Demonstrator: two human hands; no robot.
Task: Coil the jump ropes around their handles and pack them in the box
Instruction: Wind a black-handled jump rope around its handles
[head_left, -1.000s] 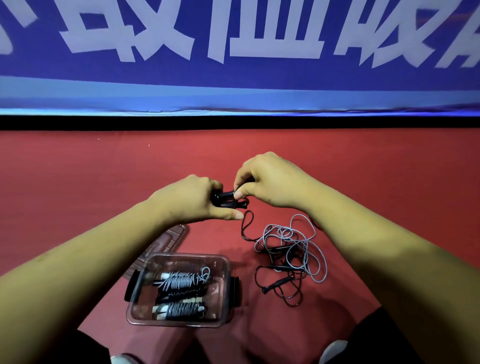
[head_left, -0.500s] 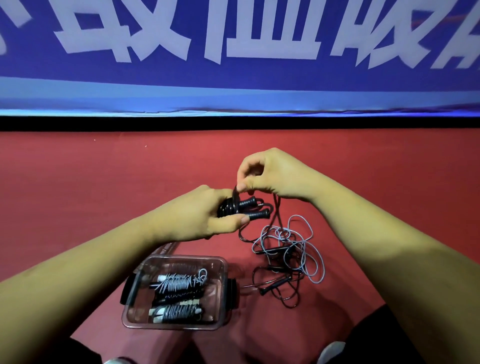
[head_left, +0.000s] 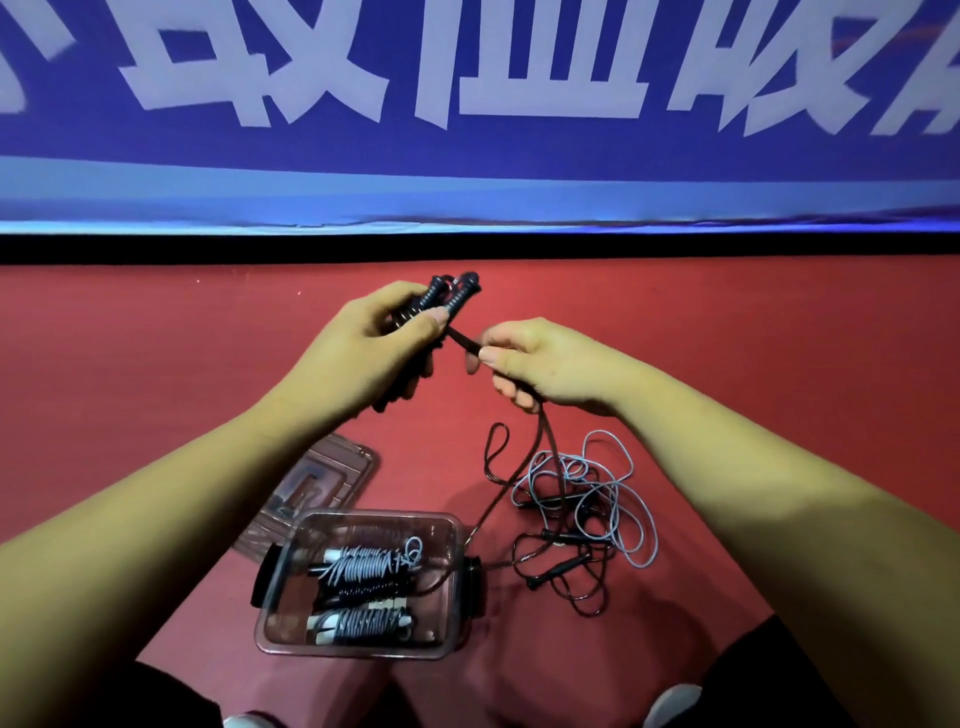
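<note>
**Step in hand.** The work stood at coiling, not packing. The left hand (head_left: 374, 343) was closed round a pair of black handles (head_left: 452, 293), held side by side with their ends pointing up and away from the person. The right hand (head_left: 545, 364) pinched the dark rope (head_left: 462, 339) just beside them, thumb against forefinger. A short stretch ran taut between the two hands. Below the right hand the same rope hung down to the red floor (head_left: 156, 364). Any turns already on the handles were hidden by the left hand.

**Next move, as judged.** The right hand would need to carry the rope round both handles under steady tension while the left kept them together. The trailing length ran down into a loose tangle (head_left: 576, 519), so a snag there looked the likeliest fault.

**Containers.** A clear box (head_left: 384, 515) with dark side latches stood open on the floor near the person's knees. It held three wound ropes lying lengthwise: a pale coil (head_left: 371, 564) at the far side, a dark one (head_left: 363, 592) in the middle and another pale coil (head_left: 363, 623) nearest. Room remained above them, by my estimate. Its lid (head_left: 332, 467) lay flat just behind and to the left.

**Outstanding.** The tangle, right of the box, mixed grey and dark rope with at least one loose handle (head_left: 558, 569).
</note>
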